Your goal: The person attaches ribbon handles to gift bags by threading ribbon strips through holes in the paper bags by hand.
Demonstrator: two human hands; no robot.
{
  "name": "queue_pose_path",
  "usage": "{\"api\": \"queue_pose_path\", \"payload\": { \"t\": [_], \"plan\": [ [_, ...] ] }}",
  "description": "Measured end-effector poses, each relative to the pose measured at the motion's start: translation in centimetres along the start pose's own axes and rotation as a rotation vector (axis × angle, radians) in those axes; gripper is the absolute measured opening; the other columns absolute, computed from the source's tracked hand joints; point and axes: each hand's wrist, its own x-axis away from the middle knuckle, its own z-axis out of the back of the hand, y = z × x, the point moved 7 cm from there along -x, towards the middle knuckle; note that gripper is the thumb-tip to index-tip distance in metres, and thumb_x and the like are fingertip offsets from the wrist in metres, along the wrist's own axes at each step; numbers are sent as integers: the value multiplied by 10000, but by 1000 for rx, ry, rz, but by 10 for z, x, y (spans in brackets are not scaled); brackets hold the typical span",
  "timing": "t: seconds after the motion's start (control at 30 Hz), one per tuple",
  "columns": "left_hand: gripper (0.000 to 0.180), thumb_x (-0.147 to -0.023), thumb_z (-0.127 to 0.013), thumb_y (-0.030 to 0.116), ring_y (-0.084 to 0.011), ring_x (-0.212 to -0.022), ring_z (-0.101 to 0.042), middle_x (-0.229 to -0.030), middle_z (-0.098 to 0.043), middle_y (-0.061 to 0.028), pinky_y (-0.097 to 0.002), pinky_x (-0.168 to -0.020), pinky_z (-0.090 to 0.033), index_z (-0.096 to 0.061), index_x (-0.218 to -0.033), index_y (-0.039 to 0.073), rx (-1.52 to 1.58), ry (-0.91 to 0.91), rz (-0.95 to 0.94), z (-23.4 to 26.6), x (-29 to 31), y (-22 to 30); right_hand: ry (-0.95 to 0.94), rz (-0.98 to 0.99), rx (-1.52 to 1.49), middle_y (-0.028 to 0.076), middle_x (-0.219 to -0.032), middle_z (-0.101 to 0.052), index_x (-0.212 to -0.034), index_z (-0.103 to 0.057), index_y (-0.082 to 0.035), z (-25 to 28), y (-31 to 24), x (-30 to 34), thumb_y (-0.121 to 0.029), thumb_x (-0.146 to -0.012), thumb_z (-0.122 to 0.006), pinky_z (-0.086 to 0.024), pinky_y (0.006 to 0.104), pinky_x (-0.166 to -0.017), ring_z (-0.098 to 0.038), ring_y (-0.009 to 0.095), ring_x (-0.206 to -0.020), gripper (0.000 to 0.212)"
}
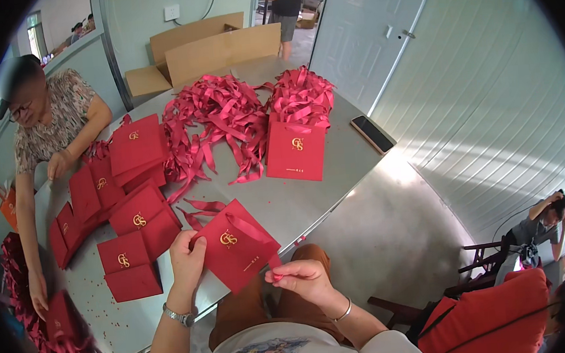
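Note:
A flat red paper gift bag [235,250] with a gold emblem is tilted over the near table edge, in front of my body. My left hand [188,258] grips it by its left edge, thumb on the front face. A red ribbon [249,229] lies across the upper part of the bag and hangs past its right side. My right hand [303,282] pinches the end of that ribbon between thumb and fingers, just off the lower right corner. More loose ribbon [200,208] trails behind the bag's top edge.
Stacks of red bags [138,218] cover the table's left. Ribbon heaps [220,105] lie at the back, beside another bag [297,150] and a phone [372,135]. A co-worker [52,121] reaches over the left side. Behind stands a cardboard box [223,54]; a red-draped chair [486,316] is at right.

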Motion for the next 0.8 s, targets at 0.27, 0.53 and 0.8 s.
{"api": "queue_pose_path", "payload": {
  "t": [0.27,0.53,0.8],
  "plan": [
    [118,-821,-629,76,-184,-690,-576,-764,-604,-107,-305,-658,-465,-613,-866,-31,-7,-1,-18,-4,-7,11,-116,218,410,101,-1043,-702,-1087,-669,8,-21,-20,-17,44,-888,-589,-535,273,-815,-673,178,-954,218],
    [145,-807,-648,78,-240,-740,-612,-801,-612,-143,-337,-692,-485,-609,-887,-36,-133,19,-106,0,-2,15,-161,371,671,119,-938,-696,-1068,-679,-50,-29,-29,-20,68,-811,-608,-535,321,-759,-683,264,-843,292],
    [99,-833,-624,47,-190,-705,-568,-773,-595,-112,-311,-660,-464,-587,-872,-36,-16,-14,-37,1,-8,16,-196,512,818,133,-974,-678,-1058,-642,-28,-41,-50,-32,103,-728,-616,-546,349,-710,-672,296,-841,357]
  ]
}}
